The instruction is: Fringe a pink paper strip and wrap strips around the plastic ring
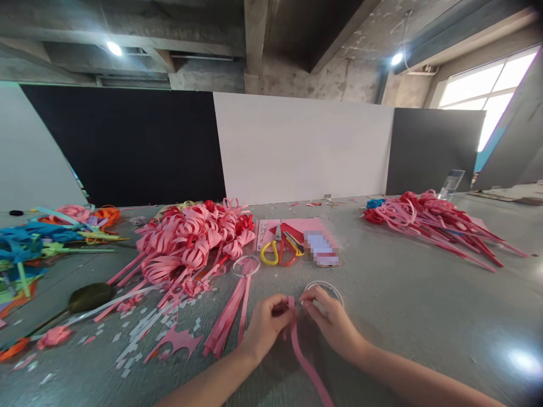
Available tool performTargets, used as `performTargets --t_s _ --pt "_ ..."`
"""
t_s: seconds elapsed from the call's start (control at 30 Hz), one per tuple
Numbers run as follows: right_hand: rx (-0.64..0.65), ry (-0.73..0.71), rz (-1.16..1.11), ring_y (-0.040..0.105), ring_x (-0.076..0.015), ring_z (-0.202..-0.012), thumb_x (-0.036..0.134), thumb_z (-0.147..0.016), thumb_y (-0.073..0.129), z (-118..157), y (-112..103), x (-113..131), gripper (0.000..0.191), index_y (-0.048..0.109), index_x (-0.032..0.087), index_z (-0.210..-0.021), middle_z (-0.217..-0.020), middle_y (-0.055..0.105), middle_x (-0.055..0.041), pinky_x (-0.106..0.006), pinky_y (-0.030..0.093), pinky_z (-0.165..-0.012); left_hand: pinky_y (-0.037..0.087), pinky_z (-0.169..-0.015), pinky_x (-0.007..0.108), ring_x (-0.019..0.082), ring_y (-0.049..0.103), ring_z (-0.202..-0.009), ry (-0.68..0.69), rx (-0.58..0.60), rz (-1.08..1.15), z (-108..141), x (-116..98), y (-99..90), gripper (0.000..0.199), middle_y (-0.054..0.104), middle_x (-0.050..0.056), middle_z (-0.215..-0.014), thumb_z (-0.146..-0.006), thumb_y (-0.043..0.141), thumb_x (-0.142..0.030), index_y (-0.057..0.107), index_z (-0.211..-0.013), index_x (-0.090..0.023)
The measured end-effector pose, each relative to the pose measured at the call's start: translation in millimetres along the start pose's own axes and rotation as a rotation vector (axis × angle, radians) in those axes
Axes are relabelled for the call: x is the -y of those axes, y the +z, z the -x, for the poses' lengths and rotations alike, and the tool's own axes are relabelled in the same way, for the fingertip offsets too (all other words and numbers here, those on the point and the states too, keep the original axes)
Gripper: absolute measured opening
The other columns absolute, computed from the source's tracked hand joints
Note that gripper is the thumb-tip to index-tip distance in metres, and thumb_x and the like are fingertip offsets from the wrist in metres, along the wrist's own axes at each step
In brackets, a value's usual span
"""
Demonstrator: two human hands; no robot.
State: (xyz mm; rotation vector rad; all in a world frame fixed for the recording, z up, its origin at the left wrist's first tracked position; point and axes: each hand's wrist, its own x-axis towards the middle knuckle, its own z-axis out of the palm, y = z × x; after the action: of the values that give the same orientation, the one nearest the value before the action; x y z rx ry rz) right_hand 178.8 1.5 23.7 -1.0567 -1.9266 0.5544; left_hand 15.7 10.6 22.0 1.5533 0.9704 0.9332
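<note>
Between the thumb and fingers of my left hand (267, 322) is the top end of a long pink paper strip (304, 362), which trails down toward the near edge of the view. My right hand (328, 319) is just to the right of that end, thumb and fingertips pinched together. Whatever is between those fingertips is too small to make out. A white ring (338, 292), like a tape roll, lies partly hidden behind my right hand. Left of my hands, a second white ring (235, 268) lies over a bundle of loose pink strips (227, 316).
Scissors with yellow and red handles (269, 253), a yellow cutter (293, 242) and a blurred phone-like object (322, 249) lie on pink paper (314, 222). Looped pink paper flowers (182, 237) are piled left, more (428, 212) right. White scraps (142, 328) litter the left side.
</note>
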Motion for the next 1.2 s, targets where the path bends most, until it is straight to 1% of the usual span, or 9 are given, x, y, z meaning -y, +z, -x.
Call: performTargets --t_s 0.1,0.17,0.23,0.37,0.53,0.8,1.03,1.2 --pt "0.022 -0.011 0.003 0.051 -0.0145 -0.081 0.021 -0.084 0.038 0.2 1.3 -2.4 0.015 0.053 0.022 -0.087 -0.079 0.055 -0.0012 -0.026 0.039 -0.074 0.031 -0.041 0.02 0.009 0.043 -0.041 -0.032 0.063 0.014 2.1 -1.1 1.9 0.021 0.052 -0.003 -0.054 -0.073 0.055 -0.035 0.056 -0.073 -0.014" --pt "0.004 0.01 -0.01 0.052 -0.0152 -0.081 0.02 -0.082 0.041 1.1 2.7 -3.7 0.014 0.05 0.022 -0.092 -0.081 0.055 -0.0018 -0.028 0.039 -0.074 0.033 -0.042 0.02 0.009 0.044 -0.043 -0.037 0.091 0.033 3.3 -1.8 3.1 0.02 0.053 -0.003 -0.055 -0.072 0.056 -0.034 0.056 -0.075 -0.014" --pt "-0.01 0.048 -0.036 0.054 -0.0159 -0.079 0.02 -0.081 0.042 1.9 4.2 -4.8 0.014 0.045 0.021 -0.094 -0.08 0.055 -0.0021 -0.029 0.041 -0.073 0.034 -0.043 0.021 0.01 0.044 -0.043 -0.038 0.098 0.041 4.0 -2.6 3.9 0.02 0.053 -0.003 -0.054 -0.071 0.056 -0.034 0.056 -0.073 -0.014" --pt "0.001 0.091 -0.056 0.054 -0.0173 -0.081 0.022 -0.079 0.043 2.0 6.0 -6.4 0.013 0.04 0.021 -0.092 -0.079 0.056 -0.0024 -0.03 0.041 -0.072 0.034 -0.043 0.021 0.01 0.044 -0.042 -0.039 0.103 0.036 4.2 -4.5 4.6 0.019 0.051 -0.004 -0.051 -0.07 0.057 -0.034 0.055 -0.069 -0.015" --pt "0.007 0.071 -0.041 0.053 -0.017 -0.084 0.022 -0.079 0.043 2.0 7.5 -9.0 0.011 0.04 0.021 -0.09 -0.084 0.056 -0.0036 -0.029 0.041 -0.071 0.035 -0.042 0.021 0.01 0.043 -0.042 -0.038 0.103 0.051 4.1 -7.6 4.3 0.023 0.049 -0.004 -0.051 -0.07 0.056 -0.037 0.054 -0.067 -0.014" --pt "0.017 0.085 -0.037 0.054 -0.0164 -0.081 0.021 -0.079 0.043 1.9 7.3 -7.8 0.01 0.04 0.021 -0.088 -0.08 0.056 -0.0022 -0.029 0.041 -0.071 0.035 -0.042 0.02 0.009 0.044 -0.042 -0.053 0.099 0.018 4.2 -5.8 4.6 0.023 0.05 -0.004 -0.052 -0.067 0.058 -0.037 0.055 -0.07 -0.014" --pt "0.005 0.059 -0.037 0.053 -0.016 -0.08 0.017 -0.077 0.043 1.4 7.3 -8.0 0.01 0.041 0.021 -0.086 -0.08 0.054 -0.0024 -0.029 0.042 -0.07 0.035 -0.042 0.02 0.009 0.043 -0.042 -0.037 0.106 -0.013 4.7 -6.2 3.9 0.024 0.049 -0.004 -0.053 -0.069 0.057 -0.038 0.052 -0.065 -0.015" --pt "0.005 0.058 -0.032 0.053 -0.0158 -0.079 0.018 -0.077 0.043 0.9 7.1 -7.9 0.008 0.041 0.021 -0.084 -0.08 0.053 -0.0021 -0.029 0.042 -0.07 0.035 -0.043 0.02 0.009 0.043 -0.044 -0.049 0.119 -0.047 5.0 -5.7 3.6 0.024 0.05 -0.004 -0.056 -0.069 0.057 -0.038 0.055 -0.071 -0.015"
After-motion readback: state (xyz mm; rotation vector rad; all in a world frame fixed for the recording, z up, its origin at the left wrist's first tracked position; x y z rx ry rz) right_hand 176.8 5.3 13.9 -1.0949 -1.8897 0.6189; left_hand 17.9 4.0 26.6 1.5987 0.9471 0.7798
